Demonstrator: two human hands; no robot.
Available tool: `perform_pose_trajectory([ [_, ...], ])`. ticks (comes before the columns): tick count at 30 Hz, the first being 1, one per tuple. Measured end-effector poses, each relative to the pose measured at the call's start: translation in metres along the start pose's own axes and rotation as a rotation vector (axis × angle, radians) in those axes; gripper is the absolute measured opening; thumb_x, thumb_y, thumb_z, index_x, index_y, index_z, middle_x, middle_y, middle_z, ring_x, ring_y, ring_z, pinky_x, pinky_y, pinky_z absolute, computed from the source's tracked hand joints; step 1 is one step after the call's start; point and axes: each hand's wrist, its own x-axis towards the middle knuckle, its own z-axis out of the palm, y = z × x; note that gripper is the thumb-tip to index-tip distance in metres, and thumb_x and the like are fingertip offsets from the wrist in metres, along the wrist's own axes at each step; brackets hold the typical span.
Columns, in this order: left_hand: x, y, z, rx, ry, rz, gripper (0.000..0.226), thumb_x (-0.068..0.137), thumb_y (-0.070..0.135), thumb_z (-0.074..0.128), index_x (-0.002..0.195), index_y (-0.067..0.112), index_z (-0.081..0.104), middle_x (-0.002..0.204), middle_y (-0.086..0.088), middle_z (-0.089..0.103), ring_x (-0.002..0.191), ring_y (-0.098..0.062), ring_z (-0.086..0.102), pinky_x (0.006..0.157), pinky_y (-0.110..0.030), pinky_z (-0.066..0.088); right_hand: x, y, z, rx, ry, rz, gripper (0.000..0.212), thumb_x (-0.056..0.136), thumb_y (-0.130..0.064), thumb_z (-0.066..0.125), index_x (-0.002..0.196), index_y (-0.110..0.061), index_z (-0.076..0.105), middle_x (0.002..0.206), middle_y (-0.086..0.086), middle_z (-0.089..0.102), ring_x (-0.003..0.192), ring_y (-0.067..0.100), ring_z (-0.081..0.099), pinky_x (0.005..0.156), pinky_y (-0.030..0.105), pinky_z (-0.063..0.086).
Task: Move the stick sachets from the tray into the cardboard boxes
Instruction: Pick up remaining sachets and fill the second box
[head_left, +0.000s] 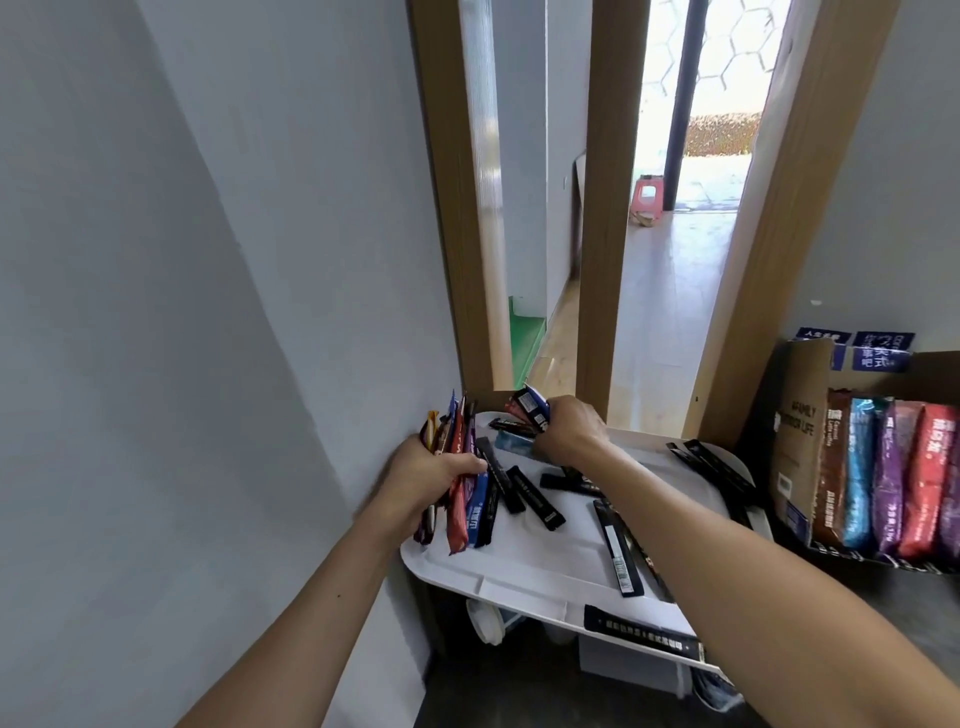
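Rim sachet: black rim sachet (641, 635) lies lengthwise on near edge of tray (519, 564), printed side up.
Tray: white, rounded corners, L side close to grey wall (208, 364). Stuff under it too unclear to ID.
Loose sachets: loose black sachets (618, 551) scattered flat on tray, mid and R side, some crossing each other; a couple hang over far-R rim.
Left grip: left grip (426, 478) over tray's L edge, fingers curled round the bundle (458, 514).
Bundle: mixed sachets, red, blue, purple, black, yellow-ish. Fanned; ends stick out above and below the fist. Lower ends reach tray level; contact w/ tray not certain.
Right grip: right grip (566, 431) at far side of tray, closed on a few sachets (530, 408), dark/red, one w/ white label; ends poke up-left past the knuckles.
Under right grip: teal sachet (514, 441) on tray, partly hidden.
Box: cardboard box (797, 431) just R of tray, flap standing open.
Box contents: boxed sachets (888, 478) upright in a row, brown, blue, purple, red.
Far: open doorway (670, 291), wood frames; red stool (647, 195) on floor beyond.
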Motion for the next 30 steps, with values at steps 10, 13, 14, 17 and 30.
perform_pose_trajectory([
  [10,0.017,-0.004,0.010,0.205,0.052,0.006,0.064,0.045,0.044,0.083,0.102,0.022,0.065,0.087,-0.006,0.079,0.077,-0.026,0.079,0.078,-0.048,0.066,-0.027,0.006,-0.058,0.257,0.158,-0.026,0.021,0.086,-0.023,0.074,0.105,-0.020,0.066,0.094,0.004,0.071,0.089,0.027,0.066,0.072,0.033,0.052],
  [13,0.020,-0.001,0.011,0.289,0.096,0.045,0.056,0.051,0.040,0.084,0.099,0.024,0.059,0.090,-0.005,0.076,0.077,-0.025,0.077,0.079,-0.047,0.065,-0.040,0.006,-0.066,0.356,0.080,0.019,0.023,0.087,-0.018,0.074,0.109,-0.017,0.065,0.095,0.006,0.069,0.086,0.024,0.065,0.071,0.032,0.052],
  [14,0.018,0.002,0.012,0.338,0.091,0.045,0.059,0.051,0.040,0.084,0.101,0.023,0.057,0.093,-0.005,0.075,0.079,-0.025,0.076,0.080,-0.045,0.064,-0.044,0.005,-0.065,0.387,0.029,0.044,0.025,0.088,-0.016,0.075,0.110,-0.016,0.065,0.094,0.006,0.068,0.082,0.021,0.064,0.068,0.030,0.052],
  [17,0.013,0.007,0.023,0.552,0.021,0.046,0.071,0.060,0.037,0.090,0.116,0.017,0.051,0.107,-0.006,0.067,0.092,-0.025,0.068,0.076,-0.034,0.057,-0.061,0.006,-0.061,0.479,-0.093,0.110,0.031,0.087,-0.012,0.080,0.112,-0.010,0.063,0.092,0.006,0.068,0.075,0.017,0.065,0.062,0.027,0.056],
  [30,0.006,0.006,0.044,0.718,0.152,0.162,0.059,0.077,0.035,0.081,0.119,0.018,0.043,0.095,-0.002,0.062,0.084,-0.023,0.066,0.076,-0.037,0.059,-0.116,0.059,-0.077,0.867,-0.201,0.232,0.045,0.071,-0.015,0.094,0.106,-0.006,0.067,0.095,0.010,0.079,0.087,0.024,0.075,0.082,0.040,0.062],
])
